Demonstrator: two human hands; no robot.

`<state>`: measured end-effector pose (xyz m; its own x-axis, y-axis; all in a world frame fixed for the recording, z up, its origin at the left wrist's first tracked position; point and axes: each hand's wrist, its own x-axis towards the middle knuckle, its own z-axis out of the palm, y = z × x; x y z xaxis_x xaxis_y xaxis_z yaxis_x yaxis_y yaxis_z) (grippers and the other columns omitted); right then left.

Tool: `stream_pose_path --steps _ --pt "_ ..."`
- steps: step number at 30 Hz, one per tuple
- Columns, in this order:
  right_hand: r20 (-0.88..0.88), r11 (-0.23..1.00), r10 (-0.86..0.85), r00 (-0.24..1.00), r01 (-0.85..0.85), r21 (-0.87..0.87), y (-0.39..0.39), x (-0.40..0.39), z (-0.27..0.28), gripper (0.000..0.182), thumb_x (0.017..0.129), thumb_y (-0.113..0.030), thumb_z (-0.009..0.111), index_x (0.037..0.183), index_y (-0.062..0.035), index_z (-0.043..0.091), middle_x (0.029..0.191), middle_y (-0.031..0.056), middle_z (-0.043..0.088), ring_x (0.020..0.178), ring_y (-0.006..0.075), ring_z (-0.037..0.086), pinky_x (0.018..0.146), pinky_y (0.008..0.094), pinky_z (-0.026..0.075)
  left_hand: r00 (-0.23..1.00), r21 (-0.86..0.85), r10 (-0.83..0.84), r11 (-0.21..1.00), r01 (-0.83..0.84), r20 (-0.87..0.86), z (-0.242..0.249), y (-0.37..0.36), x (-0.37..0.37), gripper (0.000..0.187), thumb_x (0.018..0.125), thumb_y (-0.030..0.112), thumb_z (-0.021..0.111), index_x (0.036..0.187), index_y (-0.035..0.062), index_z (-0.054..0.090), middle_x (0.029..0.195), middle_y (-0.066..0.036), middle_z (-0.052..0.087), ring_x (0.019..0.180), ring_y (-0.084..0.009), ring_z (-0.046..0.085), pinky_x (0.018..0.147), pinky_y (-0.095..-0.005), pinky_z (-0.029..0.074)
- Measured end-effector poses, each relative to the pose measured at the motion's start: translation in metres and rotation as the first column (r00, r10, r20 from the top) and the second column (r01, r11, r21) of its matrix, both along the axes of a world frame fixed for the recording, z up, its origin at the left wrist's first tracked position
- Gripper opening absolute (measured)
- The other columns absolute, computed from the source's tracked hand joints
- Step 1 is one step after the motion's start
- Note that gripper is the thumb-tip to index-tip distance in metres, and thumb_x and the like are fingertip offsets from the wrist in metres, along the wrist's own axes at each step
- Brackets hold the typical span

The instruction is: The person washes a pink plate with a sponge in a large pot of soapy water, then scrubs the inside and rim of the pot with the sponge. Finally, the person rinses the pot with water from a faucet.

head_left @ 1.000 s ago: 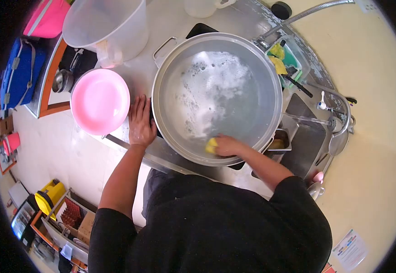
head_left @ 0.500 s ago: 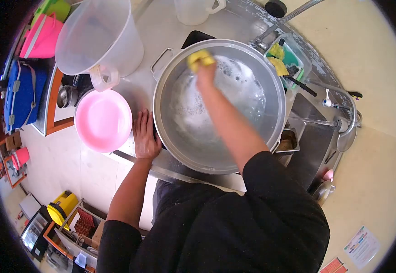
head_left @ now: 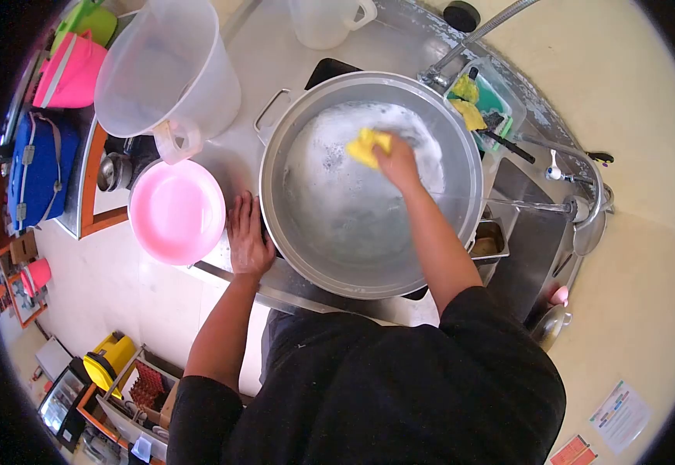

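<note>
A large round metal pot point(head_left: 275, 225) with foamy, soapy water point(head_left: 330, 132) inside stands on the counter in front of me. My right hand point(head_left: 398, 164) reaches over the pot and grips a yellow sponge point(head_left: 367, 147), close above or at the foam. My left hand point(head_left: 248, 236) lies flat on the steel counter point(head_left: 233, 167), fingers stretched out, just left of the pot and right of a pink basin point(head_left: 176, 213). From the tap point(head_left: 578, 208) on the right, a thin stream of water runs towards the pot.
A big clear plastic jug point(head_left: 171, 70) stands behind the pink basin, and a second jug point(head_left: 318, 23) is at the back. Right of the pot are a tub of cleaning tools point(head_left: 512, 116) and a small metal container point(head_left: 492, 239). Coolers, one blue point(head_left: 43, 167), line the left.
My right hand has moved the sponge from the pot's far rim down and to the right, over the foam. My left hand stays on the counter.
</note>
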<state>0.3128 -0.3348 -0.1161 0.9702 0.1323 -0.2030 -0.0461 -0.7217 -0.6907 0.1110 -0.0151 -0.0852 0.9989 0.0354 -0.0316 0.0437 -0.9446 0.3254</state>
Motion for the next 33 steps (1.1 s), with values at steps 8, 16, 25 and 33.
stream_pose_path --steps 8,16,25,33 --pt "-0.28 0.697 -0.482 0.83 0.557 0.452 -0.009 -0.054 0.007 0.03 0.102 -0.018 0.06 0.129 -0.0065 0.057 0.12 0.0168 0.067 0.104 0.0322 0.068 0.089 0.0431 0.057 1.0 0.021 -0.006 1.0 0.006 -0.005 0.0 0.0 -0.002 0.075 0.085 0.015 0.055 0.156 0.0 0.035 0.166 -0.017 0.03 0.156 -0.0369 0.02 0.128 -0.0545 0.011" --pt "-0.26 -0.01 -0.818 0.513 0.44 0.898 -0.036 -0.014 0.026 0.057 0.098 -0.001 0.062 0.148 -0.0079 0.035 0.139 0.0162 0.049 0.123 0.0311 0.056 0.099 0.0475 0.055 1.0 0.009 -0.016 1.0 0.016 0.011 0.0 -0.001 0.0 0.074 0.086 0.016 0.055 0.156 -0.0005 0.035 0.166 -0.017 0.03 0.156 -0.0369 0.02 0.128 -0.0541 0.013" --pt "0.338 0.592 -0.806 0.487 0.669 0.448 0.016 0.075 -0.024 0.063 0.083 -0.015 0.08 0.137 0.0068 0.057 0.128 0.0276 0.054 0.121 0.045 0.054 0.108 0.0471 0.043 0.999 0.025 -0.018 1.0 0.018 0.028 -0.001 -0.001 0.001 0.073 0.089 0.021 0.054 0.156 -0.0005 0.034 0.166 -0.019 0.03 0.155 -0.0383 0.023 0.127 -0.0553 0.014" --pt "0.295 0.846 -0.484 0.824 0.355 0.398 0.125 0.071 -0.01 0.054 0.087 -0.012 0.071 0.139 0.0011 0.06 0.128 0.0257 0.055 0.117 0.042 0.057 0.101 0.0469 0.048 1.0 0.028 -0.018 0.999 0.018 0.013 0.001 -0.002 0.0 0.078 0.086 0.018 0.056 0.157 -0.0003 0.032 0.166 -0.019 0.029 0.155 -0.0385 0.021 0.127 -0.0553 0.014"
